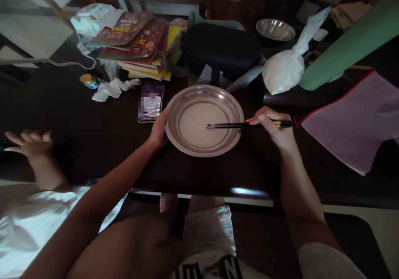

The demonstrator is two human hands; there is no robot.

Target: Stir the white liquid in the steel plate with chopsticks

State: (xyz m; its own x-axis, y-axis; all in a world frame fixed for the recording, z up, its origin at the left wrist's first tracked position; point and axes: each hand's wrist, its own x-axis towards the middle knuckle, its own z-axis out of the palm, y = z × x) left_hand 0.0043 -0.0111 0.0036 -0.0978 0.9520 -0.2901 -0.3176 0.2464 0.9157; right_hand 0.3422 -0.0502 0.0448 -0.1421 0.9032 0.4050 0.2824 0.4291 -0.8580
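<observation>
Near edge: another person's hand (31, 146) at far left, fingers spread, touching nothing; their white sleeve is cut off by the frame. Left hand (159, 130) cups the left rim of the steel plate (232, 106), thumb on the rim; the rest of its fingers sit under the plate, so can't tell how far they curl. Right hand (274, 131) fingers closed around a pair of black chopsticks (241, 125), tips together and resting on the pale batter-like layer in the plate, right of centre. Plate sits mid dark tabletop (93, 146), just in front of the person. Phone (150, 103) lies just left of the plate, screen blurred. Pink folder (355, 121) at right, cut off by the edge. Farther back: crumpled tissue (109, 90), book stack (137, 42), black case (221, 48), tied white bag (285, 69), green roll (349, 42), steel bowl (275, 29). Background dim, detail hard to read
</observation>
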